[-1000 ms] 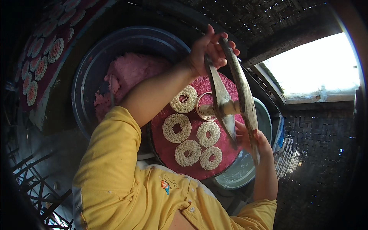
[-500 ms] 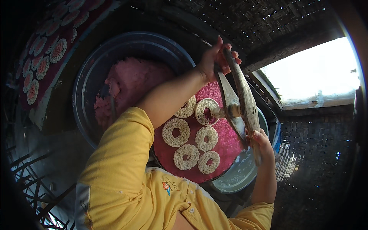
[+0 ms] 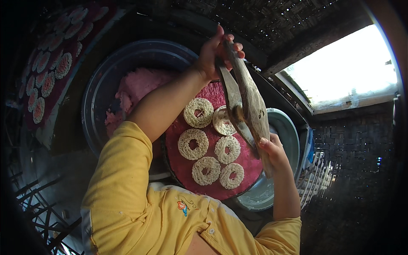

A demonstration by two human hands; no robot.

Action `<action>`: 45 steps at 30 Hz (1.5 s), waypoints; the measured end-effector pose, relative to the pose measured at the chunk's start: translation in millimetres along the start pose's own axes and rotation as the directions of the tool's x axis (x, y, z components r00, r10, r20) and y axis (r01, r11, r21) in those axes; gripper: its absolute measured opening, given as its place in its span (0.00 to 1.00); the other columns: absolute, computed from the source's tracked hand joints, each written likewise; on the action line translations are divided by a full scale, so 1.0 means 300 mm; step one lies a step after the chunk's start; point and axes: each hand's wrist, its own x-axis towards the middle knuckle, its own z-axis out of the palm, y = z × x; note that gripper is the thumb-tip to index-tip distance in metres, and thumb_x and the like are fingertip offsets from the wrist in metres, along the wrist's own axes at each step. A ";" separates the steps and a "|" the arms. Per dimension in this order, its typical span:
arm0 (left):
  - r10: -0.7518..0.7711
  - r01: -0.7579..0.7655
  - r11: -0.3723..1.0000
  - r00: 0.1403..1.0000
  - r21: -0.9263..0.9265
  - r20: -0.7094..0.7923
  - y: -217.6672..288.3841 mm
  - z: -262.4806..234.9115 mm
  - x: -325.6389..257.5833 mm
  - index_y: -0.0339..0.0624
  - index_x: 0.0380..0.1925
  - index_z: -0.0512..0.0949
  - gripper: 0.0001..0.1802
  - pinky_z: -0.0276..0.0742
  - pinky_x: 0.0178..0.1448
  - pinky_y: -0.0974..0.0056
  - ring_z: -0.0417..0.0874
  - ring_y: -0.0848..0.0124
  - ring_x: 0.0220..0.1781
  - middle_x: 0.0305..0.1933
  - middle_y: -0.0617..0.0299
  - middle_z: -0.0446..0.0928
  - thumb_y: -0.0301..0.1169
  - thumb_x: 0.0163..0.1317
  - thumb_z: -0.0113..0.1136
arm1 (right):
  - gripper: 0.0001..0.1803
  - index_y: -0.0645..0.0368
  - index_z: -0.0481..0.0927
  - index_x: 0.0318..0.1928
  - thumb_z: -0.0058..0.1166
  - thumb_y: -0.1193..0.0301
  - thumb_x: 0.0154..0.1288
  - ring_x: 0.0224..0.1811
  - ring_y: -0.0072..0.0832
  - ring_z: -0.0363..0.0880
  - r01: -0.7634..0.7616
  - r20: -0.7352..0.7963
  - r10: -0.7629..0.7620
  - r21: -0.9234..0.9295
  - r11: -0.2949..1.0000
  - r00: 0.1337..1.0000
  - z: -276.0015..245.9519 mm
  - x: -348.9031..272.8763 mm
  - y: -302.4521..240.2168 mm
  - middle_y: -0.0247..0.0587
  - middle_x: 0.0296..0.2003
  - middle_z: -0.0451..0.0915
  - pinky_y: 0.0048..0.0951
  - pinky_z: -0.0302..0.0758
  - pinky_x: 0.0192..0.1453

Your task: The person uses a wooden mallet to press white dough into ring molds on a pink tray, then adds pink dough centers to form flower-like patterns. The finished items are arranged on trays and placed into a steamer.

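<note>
Press (image 3: 253, 102) of wood hangs over the right edge of the pink disc (image 3: 250, 171), left hand (image 3: 219, 53) gripping its far end, right hand (image 3: 275, 152) its near end. Uneven squeezing could tilt it, smearing the strand ring (image 3: 218, 121) beneath.

Bright window (image 3: 346, 68), dark beam (image 3: 318, 46) alongside; woven wall (image 3: 344, 138) adjoining.

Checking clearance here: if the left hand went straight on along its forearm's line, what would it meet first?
Beyond the wooden press it grips, the left hand would probably first meet the dark woven wall toward the upper right; depth there is unclear.
</note>
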 end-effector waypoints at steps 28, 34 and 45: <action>0.459 -0.089 -0.013 0.885 0.996 0.085 0.198 0.249 -0.748 0.45 0.37 0.71 0.18 0.59 0.63 0.54 0.74 0.68 0.39 0.34 0.63 0.70 0.44 0.54 0.60 | 0.15 0.57 0.83 0.28 0.57 0.57 0.54 0.36 0.41 0.79 -0.161 -0.495 -0.380 -0.749 0.643 0.781 0.073 0.195 0.165 0.44 0.31 0.80 0.40 0.74 0.43; 0.548 -0.077 -0.044 0.832 0.996 0.088 0.240 0.390 -0.909 0.46 0.34 0.69 0.16 0.56 0.65 0.53 0.70 0.72 0.35 0.31 0.66 0.66 0.44 0.57 0.58 | 0.13 0.55 0.83 0.27 0.57 0.59 0.52 0.37 0.41 0.79 -0.175 -0.484 -0.417 -0.788 0.590 0.770 0.096 0.213 0.165 0.44 0.32 0.80 0.40 0.74 0.43; 0.670 -0.070 -0.182 0.721 0.981 0.175 0.237 0.455 -1.090 0.47 0.30 0.65 0.10 0.57 0.67 0.48 0.66 0.74 0.30 0.27 0.69 0.59 0.35 0.57 0.56 | 0.13 0.57 0.82 0.26 0.57 0.60 0.50 0.36 0.40 0.80 -0.273 -0.622 -0.386 -0.705 0.655 0.681 -0.084 0.036 0.155 0.45 0.30 0.80 0.39 0.75 0.42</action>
